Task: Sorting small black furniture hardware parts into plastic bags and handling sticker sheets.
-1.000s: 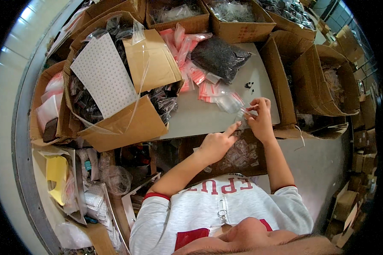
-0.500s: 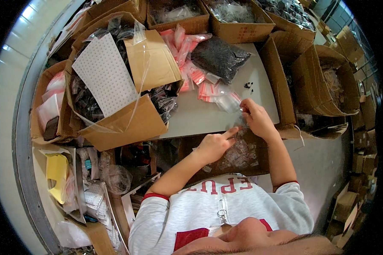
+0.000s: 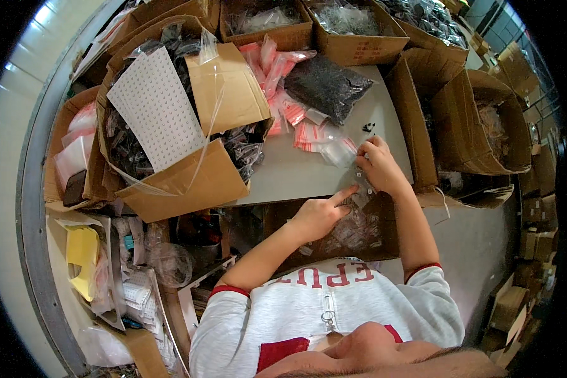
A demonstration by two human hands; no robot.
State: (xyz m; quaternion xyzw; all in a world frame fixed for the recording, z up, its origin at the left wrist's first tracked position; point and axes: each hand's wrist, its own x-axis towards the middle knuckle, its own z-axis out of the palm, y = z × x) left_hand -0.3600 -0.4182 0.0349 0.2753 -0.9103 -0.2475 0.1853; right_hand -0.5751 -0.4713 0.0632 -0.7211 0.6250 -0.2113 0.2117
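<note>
My left hand (image 3: 321,218) reaches to the table's front edge, index finger stretched over a small clear plastic bag (image 3: 363,181) that it grips by its left side. Small pale round spots show on the bag. My right hand (image 3: 382,165) is just beyond it, fingers bent and drawn together; whatever is between its fingertips is hidden. Close ahead of those fingertips lie a few tiny black parts (image 3: 367,127). Left of the right hand, clear zip bags with red edges (image 3: 315,137) lie in a loose pile. Below my hands, an open carton (image 3: 384,247) holds many small clear packets (image 3: 353,232).
A large bag of black pieces (image 3: 326,87) lies on the grey table (image 3: 283,173). On the left stands a carton (image 3: 189,183) with black packets and a dotted white sheet (image 3: 157,107). More cartons (image 3: 359,49) line the back, and others (image 3: 416,126) the right.
My right hand has moved slightly away from me, toward the tiny black parts, uncovering more of the clear bag. My left hand has stayed nearly in place.
</note>
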